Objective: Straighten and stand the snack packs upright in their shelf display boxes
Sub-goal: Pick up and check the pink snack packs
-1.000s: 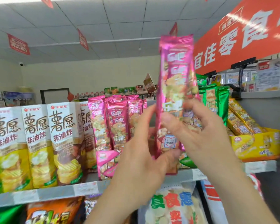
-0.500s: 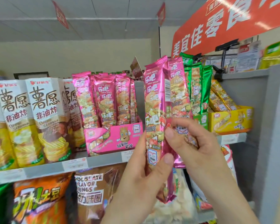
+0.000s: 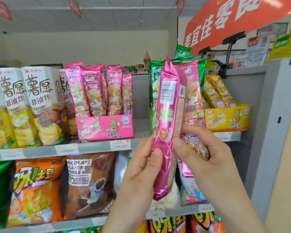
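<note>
Both hands hold long pink snack packs upright in front of the shelf. My left hand grips the front pink pack, whose barcode side faces me. My right hand pinches a second pink pack just behind it. On the shelf to the left stands the pink display box with several pink packs upright in it. Green packs stand behind the held ones, their box hidden. A yellow display box at the right holds yellow packs leaning back.
White and yellow chip cartons fill the shelf's left part. A gap of bare shelf lies between the pink box and the green packs. Big snack bags sit on the shelf below. A grey end panel bounds the right.
The held packs have come lower and the front one has turned, so its barcode side faces me. The camera has tilted down, showing more of the lower shelf.
</note>
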The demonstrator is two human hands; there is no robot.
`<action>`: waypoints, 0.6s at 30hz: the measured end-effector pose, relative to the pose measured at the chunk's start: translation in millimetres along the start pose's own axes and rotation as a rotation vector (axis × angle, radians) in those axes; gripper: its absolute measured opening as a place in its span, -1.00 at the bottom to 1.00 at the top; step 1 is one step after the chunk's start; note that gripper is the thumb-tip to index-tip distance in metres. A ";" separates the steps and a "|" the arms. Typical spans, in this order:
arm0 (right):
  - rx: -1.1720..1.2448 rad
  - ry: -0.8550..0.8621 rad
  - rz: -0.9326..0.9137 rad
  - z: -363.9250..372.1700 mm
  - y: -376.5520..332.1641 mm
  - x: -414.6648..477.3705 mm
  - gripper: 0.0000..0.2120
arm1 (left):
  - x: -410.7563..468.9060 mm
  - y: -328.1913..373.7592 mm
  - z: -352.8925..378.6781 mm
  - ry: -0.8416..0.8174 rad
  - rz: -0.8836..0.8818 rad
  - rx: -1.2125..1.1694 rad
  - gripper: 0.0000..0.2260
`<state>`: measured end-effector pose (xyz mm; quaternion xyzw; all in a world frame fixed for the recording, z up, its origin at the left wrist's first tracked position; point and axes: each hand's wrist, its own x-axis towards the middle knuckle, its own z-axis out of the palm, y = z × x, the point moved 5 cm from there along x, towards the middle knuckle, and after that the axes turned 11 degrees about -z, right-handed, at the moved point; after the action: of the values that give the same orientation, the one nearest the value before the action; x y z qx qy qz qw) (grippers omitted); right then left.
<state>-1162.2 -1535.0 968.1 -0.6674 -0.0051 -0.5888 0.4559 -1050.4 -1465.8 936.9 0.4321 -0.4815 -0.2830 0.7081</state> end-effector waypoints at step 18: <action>-0.321 -0.203 0.018 -56.0 9.8 -69.0 -0.58 | -22.4 -25.4 52.7 0.323 -0.091 -0.356 -0.66</action>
<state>-1221.8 -1538.6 901.6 -0.7877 0.0490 -0.5074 0.3460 -1107.3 -1477.2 913.2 0.3615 -0.2847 -0.3220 0.8274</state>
